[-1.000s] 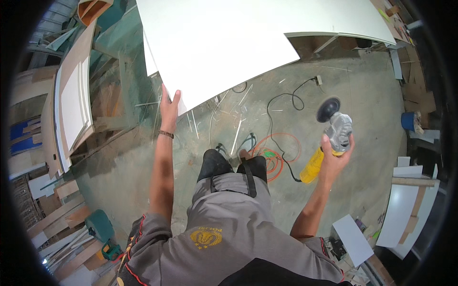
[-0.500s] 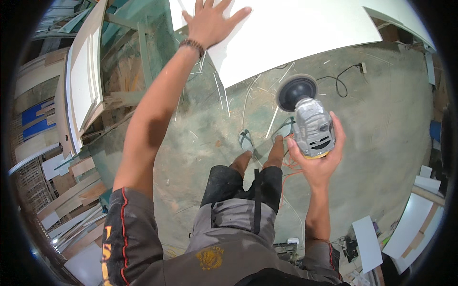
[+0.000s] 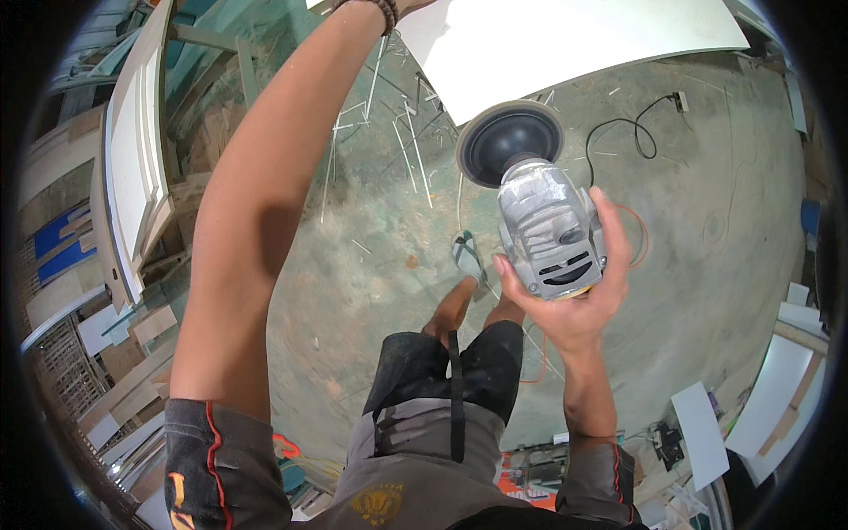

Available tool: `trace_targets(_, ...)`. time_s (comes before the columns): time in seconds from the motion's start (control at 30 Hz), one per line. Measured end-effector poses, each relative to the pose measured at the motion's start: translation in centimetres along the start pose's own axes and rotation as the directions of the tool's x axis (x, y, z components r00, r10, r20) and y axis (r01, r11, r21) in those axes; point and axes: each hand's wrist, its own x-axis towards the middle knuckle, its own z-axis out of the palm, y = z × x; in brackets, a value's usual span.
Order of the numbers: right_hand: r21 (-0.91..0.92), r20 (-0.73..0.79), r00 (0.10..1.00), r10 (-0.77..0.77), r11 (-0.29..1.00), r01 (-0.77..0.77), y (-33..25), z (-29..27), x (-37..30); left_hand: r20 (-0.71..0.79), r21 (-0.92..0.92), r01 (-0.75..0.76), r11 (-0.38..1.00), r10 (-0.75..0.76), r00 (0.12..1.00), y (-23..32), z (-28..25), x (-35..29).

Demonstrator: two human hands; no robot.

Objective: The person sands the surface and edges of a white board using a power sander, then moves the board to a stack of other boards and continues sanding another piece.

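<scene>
My right hand point(image 3: 587, 305) grips a grey angle grinder point(image 3: 549, 216) by its rear body, thumb on one side and fingers round the other. The grinder's round black disc point(image 3: 512, 146) points away from me, its far rim close to or overlapping the near edge of a large white board point(image 3: 574, 49). I cannot tell whether disc and board touch. My left arm stretches forward to the top of the picture. Only a sliver of my left hand point(image 3: 412, 7) shows beyond a beaded bracelet, at the board's left side; its fingers are cut off from view.
Thin white strips point(image 3: 415, 155) litter the floor below the board. A black cable point(image 3: 623, 124) with a plug lies to the right, and an orange cord point(image 3: 640, 234) runs behind the grinder. White sheets point(image 3: 132, 168) lean at left; white panels point(image 3: 702, 437) stand at lower right.
The grinder has come closer to the board's near edge, shifting left and looking larger. My left hand has slid forward, mostly out of the picture; earlier it lay spread on the board.
</scene>
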Motion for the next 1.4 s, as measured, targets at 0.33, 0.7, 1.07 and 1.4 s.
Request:
trace_targets(0.33,0.013,0.018,1.0,-0.021,1.0,0.02,0.3,1.4,-0.9,-0.01,0.011,-0.017,1.0,0.017,1.0,-0.3,0.3,-0.6)
trace_targets(0.7,-0.001,-0.066,0.997,0.031,1.0,-0.031,1.0,1.2,-0.4,-0.023,-0.003,-0.009,1.0,0.009,1.0,-0.4,0.5,-0.6)
trace_targets(1.07,0.019,-0.058,0.998,-0.036,0.999,0.037,0.9,0.8,-0.6,-0.092,-0.027,-0.083,0.996,0.081,0.992,0.9,-0.6,-2.1)
trace_targets(1.4,0.12,-0.131,0.988,0.085,0.99,-0.069,3.2,-1.3,0.7,-0.071,0.018,-0.056,0.998,0.058,0.996,1.4,-0.1,-0.9)
